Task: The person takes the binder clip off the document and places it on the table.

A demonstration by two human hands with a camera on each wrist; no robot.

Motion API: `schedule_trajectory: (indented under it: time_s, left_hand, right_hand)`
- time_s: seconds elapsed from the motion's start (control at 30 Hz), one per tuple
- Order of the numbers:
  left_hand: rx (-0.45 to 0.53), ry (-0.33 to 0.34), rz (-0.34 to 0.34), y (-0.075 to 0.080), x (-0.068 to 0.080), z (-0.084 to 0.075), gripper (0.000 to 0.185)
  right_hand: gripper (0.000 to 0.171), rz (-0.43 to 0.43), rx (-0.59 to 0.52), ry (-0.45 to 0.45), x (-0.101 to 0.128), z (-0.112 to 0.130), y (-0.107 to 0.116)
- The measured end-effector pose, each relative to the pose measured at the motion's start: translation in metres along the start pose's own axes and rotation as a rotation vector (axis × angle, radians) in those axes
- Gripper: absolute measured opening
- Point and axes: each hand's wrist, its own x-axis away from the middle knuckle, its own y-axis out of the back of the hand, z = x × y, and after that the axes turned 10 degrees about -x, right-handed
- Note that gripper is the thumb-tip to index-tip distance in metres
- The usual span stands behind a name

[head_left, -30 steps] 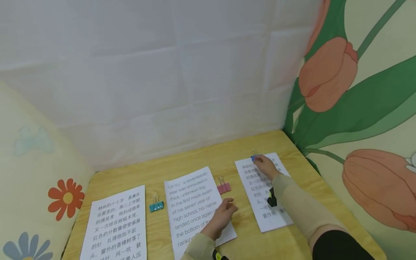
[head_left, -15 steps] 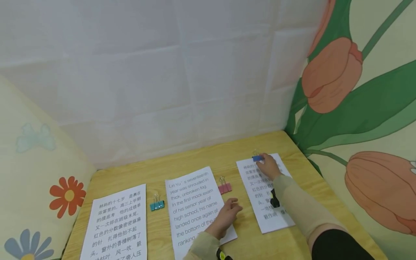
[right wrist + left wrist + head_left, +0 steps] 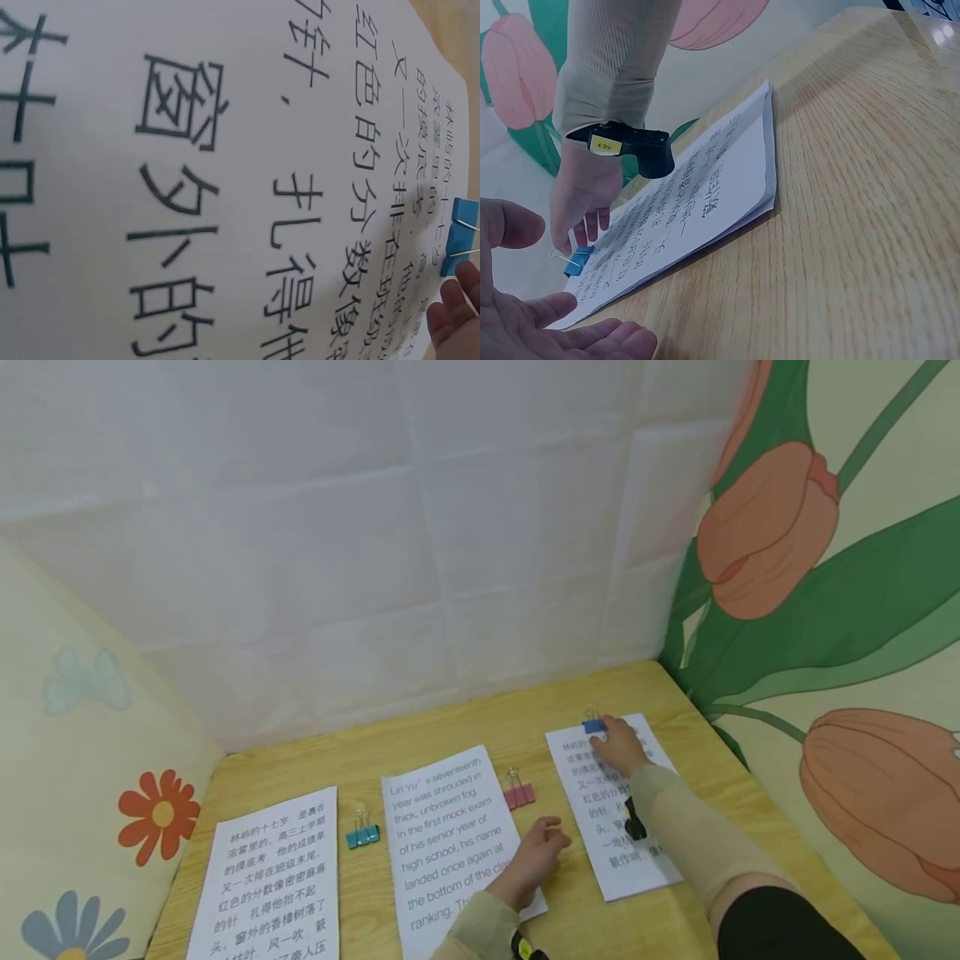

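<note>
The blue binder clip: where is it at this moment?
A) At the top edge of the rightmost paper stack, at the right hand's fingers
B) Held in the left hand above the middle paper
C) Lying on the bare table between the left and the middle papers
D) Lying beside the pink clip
A: the blue binder clip sits at the far edge of the rightmost paper stack, with the right hand touching it.

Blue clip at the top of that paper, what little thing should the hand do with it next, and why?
Probably let go and draw back. The blue clip already seems to sit on the top edge of the right paper stack, with the right hand fingertips at it. The pink clip lies loose beside the middle paper, near the left hand.
</note>
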Motion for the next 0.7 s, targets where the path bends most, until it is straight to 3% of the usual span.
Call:
schedule_trajectory:
  time_s: [0.43, 0.7]
  left_hand:
    - [0.051, 0.004, -0.006, -0.010, -0.005, -0.005, 0.051]
    - [0.088, 0.012, -0.017, -0.013, -0.008, -0.006, 0.053]
  right_hand:
    - [0.061, -0.002, 0.026, 0.049, -0.004, -0.001, 0.000]
    - [0.061, -0.005, -0.032, -0.004, -0.007, 0.004, -0.001]
